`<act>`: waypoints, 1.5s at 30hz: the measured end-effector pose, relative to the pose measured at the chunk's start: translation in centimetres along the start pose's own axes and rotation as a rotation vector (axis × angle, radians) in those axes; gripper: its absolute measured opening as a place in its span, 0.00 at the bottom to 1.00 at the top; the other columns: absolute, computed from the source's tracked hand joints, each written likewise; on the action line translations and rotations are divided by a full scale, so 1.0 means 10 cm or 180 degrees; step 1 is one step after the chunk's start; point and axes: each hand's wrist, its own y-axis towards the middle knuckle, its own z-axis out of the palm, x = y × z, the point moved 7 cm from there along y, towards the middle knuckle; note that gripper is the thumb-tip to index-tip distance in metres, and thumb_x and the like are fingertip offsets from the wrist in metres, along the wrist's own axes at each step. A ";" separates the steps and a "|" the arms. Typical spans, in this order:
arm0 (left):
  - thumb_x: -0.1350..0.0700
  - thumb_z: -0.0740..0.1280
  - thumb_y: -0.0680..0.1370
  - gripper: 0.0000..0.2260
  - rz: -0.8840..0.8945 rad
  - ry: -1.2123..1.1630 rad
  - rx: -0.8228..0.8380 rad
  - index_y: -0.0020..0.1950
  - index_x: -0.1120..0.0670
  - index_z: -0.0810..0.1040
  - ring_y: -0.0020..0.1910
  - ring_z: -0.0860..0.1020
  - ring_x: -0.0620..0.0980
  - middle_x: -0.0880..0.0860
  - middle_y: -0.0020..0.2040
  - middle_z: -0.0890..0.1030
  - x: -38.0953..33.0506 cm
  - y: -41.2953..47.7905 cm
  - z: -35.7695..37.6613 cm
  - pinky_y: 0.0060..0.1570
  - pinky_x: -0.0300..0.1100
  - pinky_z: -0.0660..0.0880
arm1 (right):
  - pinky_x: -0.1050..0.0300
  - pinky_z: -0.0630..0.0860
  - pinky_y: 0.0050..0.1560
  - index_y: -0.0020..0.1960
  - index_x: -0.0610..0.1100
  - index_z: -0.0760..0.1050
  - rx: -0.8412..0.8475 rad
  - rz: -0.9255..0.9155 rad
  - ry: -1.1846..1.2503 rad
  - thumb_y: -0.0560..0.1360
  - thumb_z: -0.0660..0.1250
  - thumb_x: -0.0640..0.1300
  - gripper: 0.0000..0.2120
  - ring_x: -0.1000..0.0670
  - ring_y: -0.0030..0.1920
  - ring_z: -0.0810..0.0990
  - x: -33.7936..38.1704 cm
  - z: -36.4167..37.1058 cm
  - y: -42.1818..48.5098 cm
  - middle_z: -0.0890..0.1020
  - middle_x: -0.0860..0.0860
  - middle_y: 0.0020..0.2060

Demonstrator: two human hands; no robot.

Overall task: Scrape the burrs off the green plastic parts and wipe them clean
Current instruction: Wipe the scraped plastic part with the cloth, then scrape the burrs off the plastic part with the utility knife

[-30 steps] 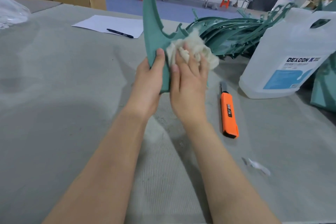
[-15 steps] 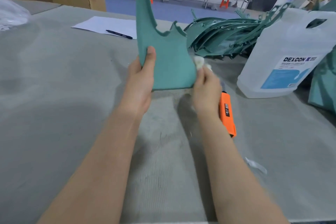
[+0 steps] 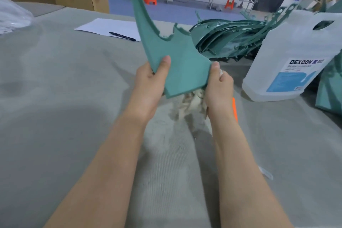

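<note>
- The green plastic part (image 3: 177, 61) is held up off the grey table (image 3: 55, 98), between both hands, with its long narrow arm running up out of view.
- Left hand (image 3: 149, 87) grips the part's lower left edge — thumb laid flat on the near face.
- Right hand (image 3: 218, 89) pinches the lower right corner and also clutches a whitish rag (image 3: 190, 102) that hangs under the part.
- More green parts (image 3: 231, 37) sit piled behind, just beside a white DEXCON jug (image 3: 296, 57).
- An orange knife (image 3: 234, 109) peeks out from behind the right wrist.
</note>
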 end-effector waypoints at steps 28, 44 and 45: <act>0.65 0.59 0.80 0.11 0.0419 -0.1088 -0.1629 0.52 0.50 0.73 0.47 0.80 0.49 0.51 0.51 0.80 -0.82 -0.31 -1.21 0.38 0.37 0.78 | 0.47 0.66 0.69 0.75 0.44 0.59 0.1097 0.0271 -0.1564 0.77 0.65 0.47 0.30 0.39 0.69 0.69 0.01 1.09 0.20 0.70 0.40 0.69; 0.63 0.59 0.82 0.10 0.2302 -0.0332 -0.4905 0.60 0.51 0.69 0.63 0.75 0.53 0.52 0.61 0.76 -1.99 -2.71 -3.54 0.60 0.43 0.74 | 0.66 0.70 0.25 0.50 0.45 0.77 0.5073 -0.0714 0.0778 0.82 0.60 0.41 0.07 0.57 0.23 0.72 1.93 3.34 -4.00 0.79 0.50 0.30; 0.61 0.59 0.82 0.08 0.2223 -0.0354 -0.5087 0.57 0.49 0.70 0.63 0.75 0.52 0.51 0.60 0.76 -1.93 -2.90 -3.68 0.62 0.45 0.74 | 0.67 0.69 0.24 0.51 0.44 0.77 0.5283 -0.0654 0.0703 0.82 0.60 0.41 0.07 0.57 0.22 0.72 1.87 3.40 -4.25 0.78 0.48 0.31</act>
